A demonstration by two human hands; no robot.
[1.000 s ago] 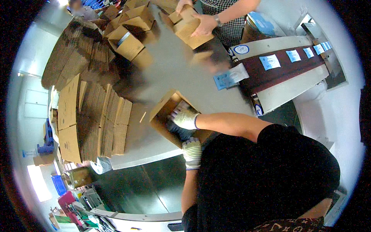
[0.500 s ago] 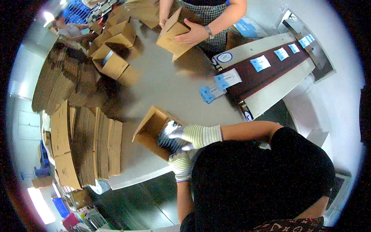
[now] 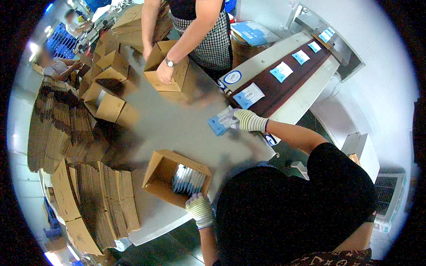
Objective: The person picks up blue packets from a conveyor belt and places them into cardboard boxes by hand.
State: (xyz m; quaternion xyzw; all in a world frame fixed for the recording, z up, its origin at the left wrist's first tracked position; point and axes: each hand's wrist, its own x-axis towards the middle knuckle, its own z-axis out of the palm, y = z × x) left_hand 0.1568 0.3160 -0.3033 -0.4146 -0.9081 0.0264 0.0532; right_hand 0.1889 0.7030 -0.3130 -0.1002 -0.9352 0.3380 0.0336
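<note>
An open cardboard box (image 3: 159,175) stands tilted toward me on the grey table, with a row of blue and white packets (image 3: 187,179) on edge inside it. My left hand (image 3: 200,212), in a striped white and yellow-green glove, is closed over the box's near rim. My right hand (image 3: 249,120), gloved the same way, reaches to the end of the conveyor. Its fingers are closed on the blue and white packets (image 3: 218,125) lying there, slightly overlapped; how many it grips I cannot tell.
More packets (image 3: 281,71) lie spaced along the dark conveyor belt (image 3: 288,91). Across the table (image 3: 173,126), a co-worker's hand (image 3: 165,73) reaches into another box (image 3: 171,84). Stacks of flattened cardboard (image 3: 100,199) and open boxes (image 3: 111,108) line the left side.
My right hand has left the box and moved up and right to the packets at the conveyor's end. My left hand stays at the box rim. The co-worker's box now sits upright on the table.
</note>
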